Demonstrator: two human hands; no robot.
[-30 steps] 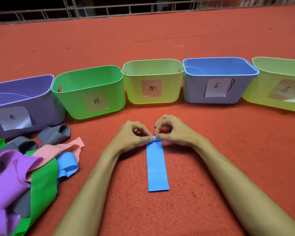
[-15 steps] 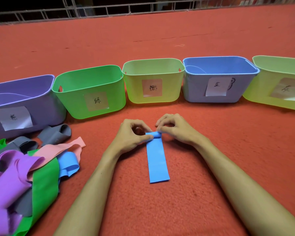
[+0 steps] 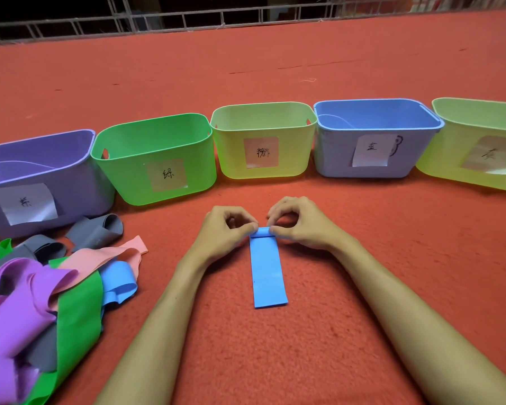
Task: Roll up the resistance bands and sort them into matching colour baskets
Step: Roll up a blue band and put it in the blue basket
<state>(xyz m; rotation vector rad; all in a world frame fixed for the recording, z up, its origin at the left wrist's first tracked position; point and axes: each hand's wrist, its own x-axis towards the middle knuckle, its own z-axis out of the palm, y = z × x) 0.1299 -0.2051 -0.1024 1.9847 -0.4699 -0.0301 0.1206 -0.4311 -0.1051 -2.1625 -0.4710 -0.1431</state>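
Floor: red carpet (image 3: 377, 273), running far to a metal railing (image 3: 187, 17).

Across the middle, a row of five labelled baskets, side by side and close: purple basket (image 3: 79, 182) at left, green basket (image 3: 123, 182), yellow-green basket (image 3: 231, 159), blue basket (image 3: 333, 156) right of centre, second yellow-green basket (image 3: 444, 162) cut by the right edge. All open at the top.

Near left: loose pile of bands (image 3: 41, 302), purple, green, grey, pink and blue, tangled together.

Centre: blue band (image 3: 268, 273), flat on the carpet, lengthways near to far, its far end turned over into a first small roll.

Left hand (image 3: 225, 232) and right hand (image 3: 301, 226): each pinching one side of that roll between thumb and curled fingers.

Risks, as judged: a skewed or cone-shaped roll from uneven advance of the two hands; unwinding on any slackening of either pinch, given springy material; sideways drag of the loose tail on the carpet nap.

Room: open carpet on both sides of the band and to the near side for rolling. Short open path far-right to the blue basket, over its rim. Pile well apart to the left, no snag expected.
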